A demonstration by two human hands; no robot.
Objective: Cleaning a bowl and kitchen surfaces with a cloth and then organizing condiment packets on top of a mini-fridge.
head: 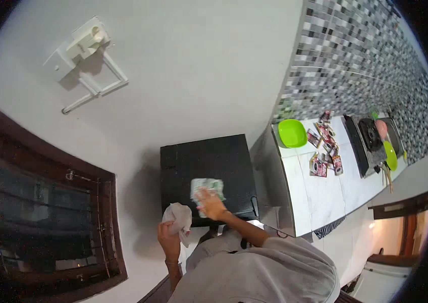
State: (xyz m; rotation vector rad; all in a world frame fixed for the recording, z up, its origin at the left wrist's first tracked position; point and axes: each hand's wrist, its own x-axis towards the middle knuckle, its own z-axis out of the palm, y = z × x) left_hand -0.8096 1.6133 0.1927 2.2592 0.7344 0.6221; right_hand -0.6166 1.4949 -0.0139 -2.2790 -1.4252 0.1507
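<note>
A black box-shaped appliance or cabinet (206, 159) stands before me against the wall, its flat top facing up. My right hand (211, 204) presses a white-and-green patterned cloth (214, 184) onto that top, near the front edge; hand and cloth are slightly blurred. At the front left corner, my left hand (168, 236) grips a crumpled white cloth or thin bag (178, 216), whose material I cannot make out. Part of it hangs below the fingers.
To the right, a tiled counter (301, 189) carries a green plastic basin (292, 133), several sachets (325, 151) and a gas stove (365, 146). A dark-framed window (47, 223) lies on the left. A socket with a plugged-in adapter (87, 43) is on the wall.
</note>
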